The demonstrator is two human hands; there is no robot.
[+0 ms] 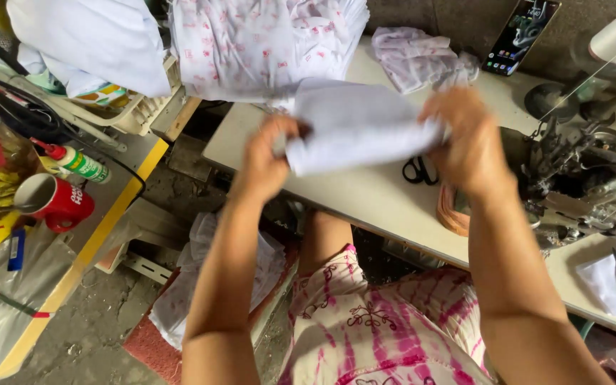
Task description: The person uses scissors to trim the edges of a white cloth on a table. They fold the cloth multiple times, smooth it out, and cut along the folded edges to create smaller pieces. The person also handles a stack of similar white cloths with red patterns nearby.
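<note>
Cloth (pixel 354 128), pale and folded, looks soft and light; both hands, left (pixel 269 157) and right (pixel 468 139), pinch its ends above the desk (pixel 365 196).

Soft even daylight, faint shadows, hands and white cloth (pixel 358 128) motion-blurred — wide-angle stretch at the edges

A pale worktable (pixel 365 199) carrying a sewing machine (pixel 579 178) stands over a grey, gritty concrete floor (pixel 101 314) in daylight.

2 scissors (pixel 420 170), 1 red mug (pixel 54 202), perhaps 1 phone (pixel 520 36).
</note>
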